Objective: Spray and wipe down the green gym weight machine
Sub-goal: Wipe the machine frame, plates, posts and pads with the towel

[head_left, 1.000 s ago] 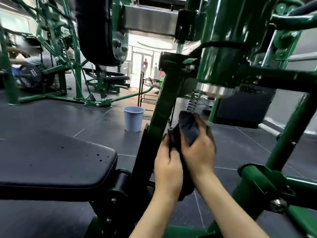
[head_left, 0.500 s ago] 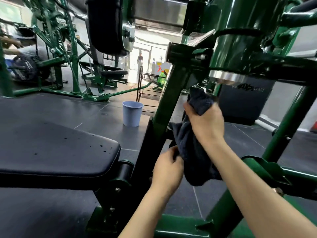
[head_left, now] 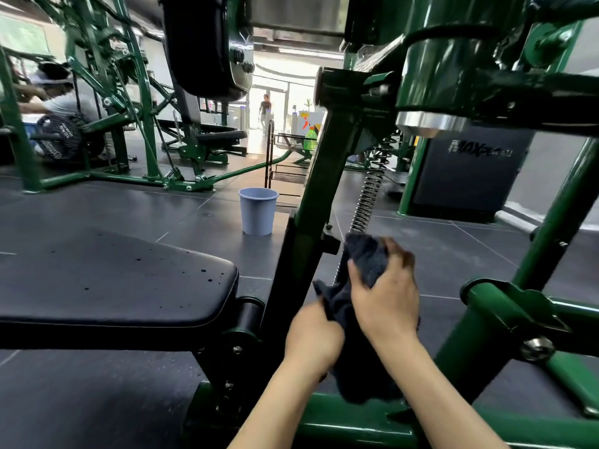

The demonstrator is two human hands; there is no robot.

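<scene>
Counted in head view: two bare hands, left hand [head_left: 312,335] and right hand [head_left: 385,298]; one dark cloth [head_left: 363,264]; one black padded bench seat [head_left: 107,280]; one black roller pad [head_left: 201,43] overhead; one coil spring [head_left: 368,196]; one pale blue bucket [head_left: 258,210]; one green bottle [head_left: 310,139]; two other people, one crouched far left [head_left: 61,102], one at the doorway [head_left: 265,106].

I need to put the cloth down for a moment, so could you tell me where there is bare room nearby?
The black seat pad is bare apart from dark specks. The floor tiles between it and the blue bucket are open too. It is crowded where both hands, left hand and right hand, grip the dark cloth by the green upright and spring.
</scene>
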